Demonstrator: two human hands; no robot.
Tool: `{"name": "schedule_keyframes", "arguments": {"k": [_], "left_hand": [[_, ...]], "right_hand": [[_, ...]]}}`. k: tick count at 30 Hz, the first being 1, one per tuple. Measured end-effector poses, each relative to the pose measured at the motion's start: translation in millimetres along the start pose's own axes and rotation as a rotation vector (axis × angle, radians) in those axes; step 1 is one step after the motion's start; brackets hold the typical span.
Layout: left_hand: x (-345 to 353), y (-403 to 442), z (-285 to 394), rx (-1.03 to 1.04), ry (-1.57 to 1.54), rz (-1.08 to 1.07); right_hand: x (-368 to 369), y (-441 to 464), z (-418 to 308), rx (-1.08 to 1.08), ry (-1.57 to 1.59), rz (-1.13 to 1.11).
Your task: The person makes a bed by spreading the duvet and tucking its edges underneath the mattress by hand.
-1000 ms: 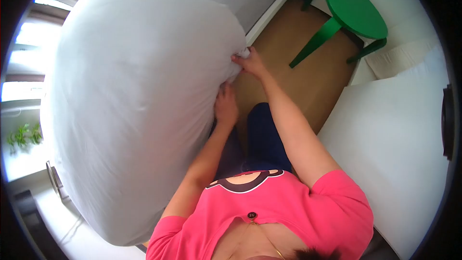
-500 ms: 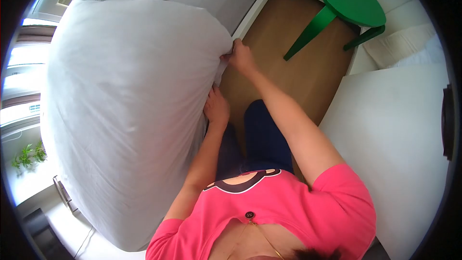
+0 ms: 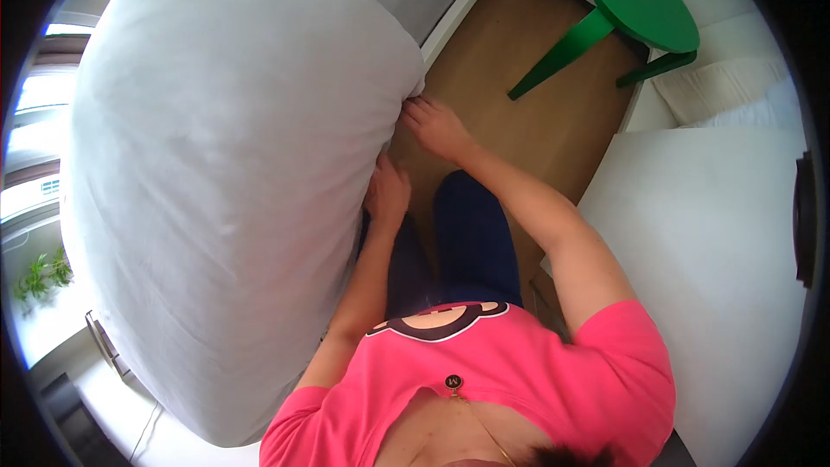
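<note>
A large mattress in a pale grey sheet [image 3: 233,199] fills the left half of the view, its near end raised and bulging. At its right edge, my right hand [image 3: 435,128] pinches the sheet just below the corner, fingertips partly under the fabric. Lower along the same edge is my left hand [image 3: 387,192], with its fingers against the side of the sheet and partly hidden by it; what they grip cannot be made out.
A green stool [image 3: 640,4] stands on the brown floor [image 3: 553,78] at the upper right. White furniture [image 3: 700,268] is on the right, pillows [image 3: 722,91] behind it. A plant [image 3: 43,275] is at the far left, near the windows.
My right hand has moved down along the mattress edge, away from the corner, and its wrist has turned. The loose sheet fold beside it shows less. My left hand stays at the edge.
</note>
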State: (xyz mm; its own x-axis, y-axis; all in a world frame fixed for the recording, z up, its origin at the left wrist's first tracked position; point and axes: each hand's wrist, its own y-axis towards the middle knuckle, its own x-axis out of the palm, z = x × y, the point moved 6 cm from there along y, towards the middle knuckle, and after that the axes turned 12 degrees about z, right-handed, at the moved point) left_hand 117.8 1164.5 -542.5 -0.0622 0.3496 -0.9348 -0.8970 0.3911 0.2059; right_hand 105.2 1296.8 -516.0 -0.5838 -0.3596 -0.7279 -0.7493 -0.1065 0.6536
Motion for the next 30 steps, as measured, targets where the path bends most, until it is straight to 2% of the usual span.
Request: {"name": "schedule_keyframes", "arguments": {"k": [2, 5, 7, 11, 14, 17, 19, 22, 23, 26, 28, 30], "left_hand": [[2, 3, -12, 0.037, 0.055, 0.065], [7, 20, -20, 0.013, -0.053, -0.039], [21, 38, -17, 0.044, -0.034, -0.02], [29, 37, -17, 0.049, -0.07, -0.059], [-1, 23, 19, 0.234, 0.061, 0.114], [-6, 24, 51, 0.221, -0.023, -0.113], [14, 28, 33, 0.206, 0.049, 0.027], [20, 40, 20, 0.184, 0.069, 0.144], [21, 40, 17, 0.169, 0.064, 0.158], [8, 51, 15, 0.049, -0.007, -0.006], [8, 55, 14, 0.106, 0.068, 0.048], [19, 65, 8, 0.146, 0.099, 0.065]], "right_hand": [[3, 0, -2, -0.064, -0.053, -0.02], [18, 11, -3, -0.065, -0.14, -0.135], [40, 20, 6, -0.073, -0.252, -0.183], [54, 25, 13, 0.016, -0.265, -0.329], [52, 24, 19, -0.003, -0.231, -0.27], [54, 18, 17, -0.011, -0.264, -0.169], [54, 18, 15, 0.007, -0.248, -0.186], [28, 19, 15, 0.187, -0.113, -0.302], [12, 23, 16, 0.114, -0.079, -0.209], [-11, 29, 17, -0.063, 0.016, 0.012], [-7, 40, 20, -0.138, 0.037, 0.1], [11, 51, 24, -0.023, 0.025, -0.104]]}}
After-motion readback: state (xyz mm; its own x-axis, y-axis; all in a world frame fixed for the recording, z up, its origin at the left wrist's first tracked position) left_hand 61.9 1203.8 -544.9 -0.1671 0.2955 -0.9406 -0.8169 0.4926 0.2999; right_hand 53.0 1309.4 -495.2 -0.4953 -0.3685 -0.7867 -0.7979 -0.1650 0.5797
